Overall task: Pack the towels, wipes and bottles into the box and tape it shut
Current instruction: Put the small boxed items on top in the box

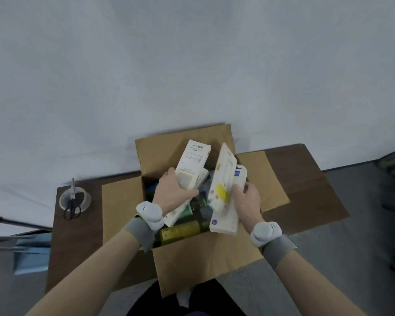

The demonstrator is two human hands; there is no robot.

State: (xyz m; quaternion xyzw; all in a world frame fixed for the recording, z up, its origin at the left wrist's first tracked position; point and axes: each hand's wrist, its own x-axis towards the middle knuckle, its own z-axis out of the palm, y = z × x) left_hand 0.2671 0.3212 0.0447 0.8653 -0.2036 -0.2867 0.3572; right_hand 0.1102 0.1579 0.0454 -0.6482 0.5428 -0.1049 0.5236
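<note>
Your left hand (172, 192) sits at the centre of the frame, over the open brown cardboard box (198, 263), its fingers (189, 193) curled around a tall white carton with printed text and a barcode (192, 165), which leans tilted out of the box toward the top of the frame. Your right hand (249, 199) is just right of centre, fingers closed on the edge of a flat white pack with a yellow patch (222, 183); that pack stands tilted on edge, lying against another white pack with a blue label (226, 221) beneath it. Both wrists carry grey straps with pale rounded trackers. Low in the box, below your left wrist, a yellow-green bottle (183, 231) lies on its side among darker items too dim to tell apart. The box flaps are spread open over the dark brown desk (78, 236). At the left of the frame, a roll of clear tape (75, 199) rests on the desk with black-handled scissors (72, 207) lying across it.
</note>
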